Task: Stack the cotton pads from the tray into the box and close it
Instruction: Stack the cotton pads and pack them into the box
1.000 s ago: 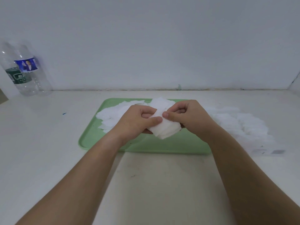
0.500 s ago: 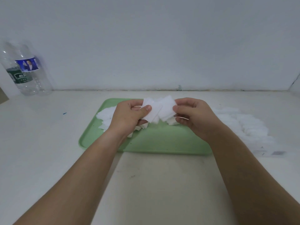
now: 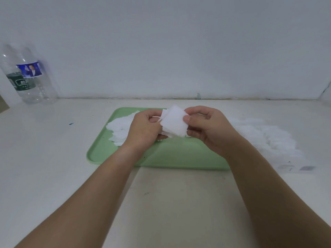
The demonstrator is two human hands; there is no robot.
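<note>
Above the middle of the green tray [image 3: 161, 159] I hold a small stack of white square cotton pads [image 3: 174, 124] between both hands. My left hand [image 3: 143, 129] grips the stack's left edge, and my right hand [image 3: 206, 127] pinches its right edge with thumb on top. More loose cotton pads [image 3: 120, 127] lie heaped on the tray's left part, partly hidden behind my left hand. To the right of the tray a see-through packet or box of white pads [image 3: 265, 140] lies on the table; its shape is hard to make out.
Two clear plastic bottles [image 3: 26, 76] stand at the far left against the white wall. The tray sits on a white table [image 3: 170, 203] that runs back to the wall. A brown edge shows at the far left.
The pads fanned out between my hands half a second ago are now gathered into one squarer stack. Both hands stay above the tray's middle.
</note>
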